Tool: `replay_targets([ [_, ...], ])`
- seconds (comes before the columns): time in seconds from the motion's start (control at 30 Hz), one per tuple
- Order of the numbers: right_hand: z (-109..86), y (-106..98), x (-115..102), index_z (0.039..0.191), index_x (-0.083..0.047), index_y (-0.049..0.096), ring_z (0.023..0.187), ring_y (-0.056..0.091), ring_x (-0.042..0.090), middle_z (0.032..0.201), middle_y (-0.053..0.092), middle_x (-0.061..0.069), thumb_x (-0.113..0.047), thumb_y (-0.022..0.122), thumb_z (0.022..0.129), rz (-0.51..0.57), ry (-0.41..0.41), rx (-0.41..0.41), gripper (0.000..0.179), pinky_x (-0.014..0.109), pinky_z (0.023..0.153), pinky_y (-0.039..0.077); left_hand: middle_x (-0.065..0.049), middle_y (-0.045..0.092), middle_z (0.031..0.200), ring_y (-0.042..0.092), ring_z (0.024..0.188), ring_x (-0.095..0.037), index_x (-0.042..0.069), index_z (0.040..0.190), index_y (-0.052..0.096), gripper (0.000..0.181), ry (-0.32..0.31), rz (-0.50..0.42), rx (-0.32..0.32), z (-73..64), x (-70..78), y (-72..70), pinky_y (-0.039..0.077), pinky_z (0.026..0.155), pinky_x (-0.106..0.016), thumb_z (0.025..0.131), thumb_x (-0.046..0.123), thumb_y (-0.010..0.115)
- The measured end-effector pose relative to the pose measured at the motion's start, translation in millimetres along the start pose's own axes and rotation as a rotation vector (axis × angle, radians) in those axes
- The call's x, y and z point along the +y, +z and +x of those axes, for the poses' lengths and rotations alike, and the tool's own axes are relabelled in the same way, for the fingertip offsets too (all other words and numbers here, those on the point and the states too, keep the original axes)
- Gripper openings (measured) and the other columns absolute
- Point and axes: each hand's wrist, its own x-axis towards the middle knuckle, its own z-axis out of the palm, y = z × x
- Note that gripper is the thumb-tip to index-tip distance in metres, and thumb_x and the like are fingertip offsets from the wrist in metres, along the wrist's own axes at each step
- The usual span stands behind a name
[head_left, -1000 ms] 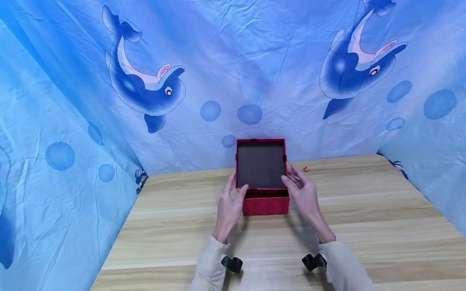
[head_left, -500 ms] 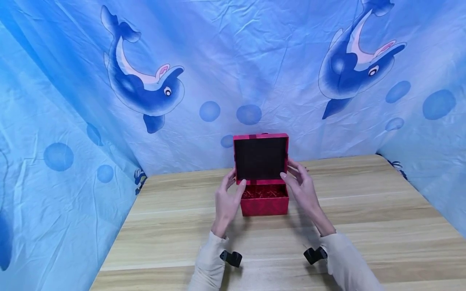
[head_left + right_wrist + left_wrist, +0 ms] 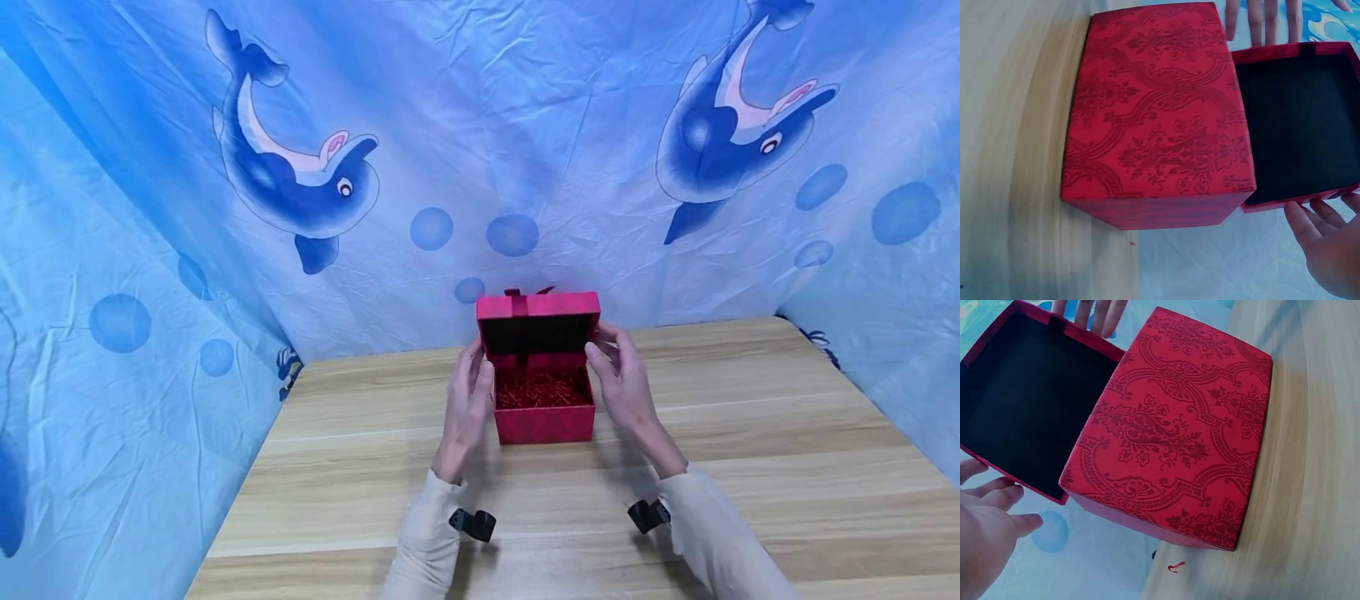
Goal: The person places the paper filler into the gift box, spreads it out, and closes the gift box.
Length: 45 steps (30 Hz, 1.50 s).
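Note:
A red patterned gift box (image 3: 545,425) stands on the table, uncovered, with red paper shreds (image 3: 543,390) inside. Behind and above its opening is the tilted box lid (image 3: 536,305), its black inner face toward the box and a dark red ribbon bow on its outside. My left hand (image 3: 467,408) holds the lid's left side with its fingers, thumb near the front corner. On the opposite side my right hand (image 3: 626,383) holds the lid's right edge. In the wrist views, fingertips meet the lid's rim (image 3: 1022,482); some fingers are hidden behind it.
The wooden table (image 3: 360,467) reaches around the box. A blue dolphin-print cloth (image 3: 465,150) hangs behind and at both sides. A small red shred (image 3: 1176,567) lies on the table beside the box. Black camera mounts (image 3: 474,525) sit at both wrists.
The lid has tipped forward, so its outer rim and bow show at the top. More of the box's shredded filling is uncovered. Both hands stay at the lid's sides, turning with it.

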Motion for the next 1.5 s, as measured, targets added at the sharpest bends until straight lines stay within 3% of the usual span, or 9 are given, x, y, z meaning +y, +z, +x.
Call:
replay_targets([
  [0.13, 1.5, 2, -4, 0.132, 0.012, 0.05, 0.117, 0.065, 0.021, 0.13, 0.057, 0.023, -0.012, 0.055, 0.105, 0.0, 0.03, 0.043, 0.036, 0.016, 0.095, 0.049, -0.024, 0.056, 0.144, 0.053, 0.13, -0.029, -0.004, 0.145, 0.046, 0.068, -0.046, 0.034, 0.004, -2.6, 1.0, -1.6, 0.042, 0.108, -0.038, 0.109, 0.053, 0.037],
  [0.2, 2.1, 3, -7, 0.131, 0.01, 0.051, 0.112, 0.065, 0.013, 0.13, 0.058, 0.02, -0.013, 0.059, 0.104, 0.0, 0.053, 0.051, 0.036, 0.017, 0.094, 0.05, -0.023, 0.061, 0.135, 0.058, 0.108, -0.027, -0.002, 0.142, 0.047, 0.072, -0.061, 0.051, 0.01, -3.5, 1.8, -1.9, 0.046, 0.09, -0.035, 0.108, 0.06, 0.034],
  [0.27, 2.0, 3, -9, 0.132, 0.008, 0.051, 0.113, 0.065, 0.013, 0.132, 0.058, 0.019, -0.014, 0.062, 0.103, 0.0, 0.07, 0.048, 0.038, 0.017, 0.095, 0.051, -0.021, 0.063, 0.132, 0.055, 0.096, -0.025, 0.0, 0.143, 0.047, 0.069, -0.075, 0.043, 0.015, -3.3, 2.3, -1.7, 0.045, 0.079, -0.036, 0.108, 0.059, 0.037],
  [0.3, 1.9, 3, -9, 0.133, 0.008, 0.052, 0.116, 0.064, 0.016, 0.133, 0.058, 0.019, -0.015, 0.064, 0.102, -0.003, 0.078, 0.043, 0.04, 0.018, 0.096, 0.05, -0.02, 0.064, 0.132, 0.056, 0.097, -0.024, 0.001, 0.144, 0.047, 0.066, -0.082, 0.04, 0.017, -2.8, 2.5, -1.7, 0.046, 0.08, -0.036, 0.108, 0.056, 0.04],
  [0.4, 0.4, 1, -8, 0.136, 0.006, 0.053, 0.128, 0.058, 0.026, 0.138, 0.058, 0.019, -0.016, 0.068, 0.101, -0.018, 0.089, 0.014, 0.045, 0.019, 0.101, 0.048, -0.016, 0.064, 0.137, 0.06, 0.118, -0.023, 0.003, 0.145, 0.048, 0.054, -0.103, 0.028, 0.016, -1.4, 2.8, -3.0, 0.047, 0.1, -0.043, 0.108, 0.042, 0.049],
  [0.5, -1.8, -3, -6, 0.139, 0.005, 0.053, 0.136, 0.052, 0.031, 0.144, 0.056, 0.019, -0.016, 0.069, 0.101, -0.012, 0.095, -0.033, 0.047, 0.019, 0.105, 0.044, -0.014, 0.055, 0.15, 0.047, 0.142, -0.026, 0.002, 0.15, 0.048, 0.053, -0.12, 0.036, -0.016, -0.5, 2.2, -7.4, 0.031, 0.119, -0.048, 0.107, 0.031, 0.055],
  [0.9, -12.7, -18, 7, 0.153, 0.005, 0.045, 0.137, 0.049, 0.038, 0.155, 0.046, 0.02, -0.007, 0.072, 0.099, 0.001, 0.063, -0.172, 0.061, 0.02, 0.1, 0.048, -0.013, 0.037, 0.163, 0.034, 0.149, -0.032, 0.005, 0.161, 0.036, 0.072, -0.221, 0.116, -0.275, -4.0, -6.0, -29.7, 0.026, 0.122, -0.05, 0.102, 0.03, 0.068],
  [1.13, -19.2, -18, 14, 0.153, 0.007, 0.043, 0.136, 0.049, 0.042, 0.156, 0.044, 0.023, -0.002, 0.072, 0.097, 0.0, 0.056, -0.188, 0.064, 0.022, 0.096, 0.051, -0.012, 0.034, 0.165, 0.03, 0.151, -0.034, 0.009, 0.163, 0.031, 0.079, -0.273, 0.162, -0.33, -6.5, -9.0, -32.8, 0.027, 0.12, -0.057, 0.1, 0.037, 0.07],
  [1.5, -27.0, -18, 24, 0.153, 0.01, 0.041, 0.137, 0.047, 0.042, 0.157, 0.04, 0.026, -0.004, 0.072, 0.097, -0.049, 0.055, -0.185, 0.065, 0.019, 0.098, 0.048, -0.011, 0.031, 0.166, 0.028, 0.152, -0.033, 0.009, 0.164, 0.029, 0.078, -0.301, 0.161, -0.369, -9.3, -14.0, -33.8, 0.025, 0.122, -0.053, 0.102, 0.037, 0.068],
])
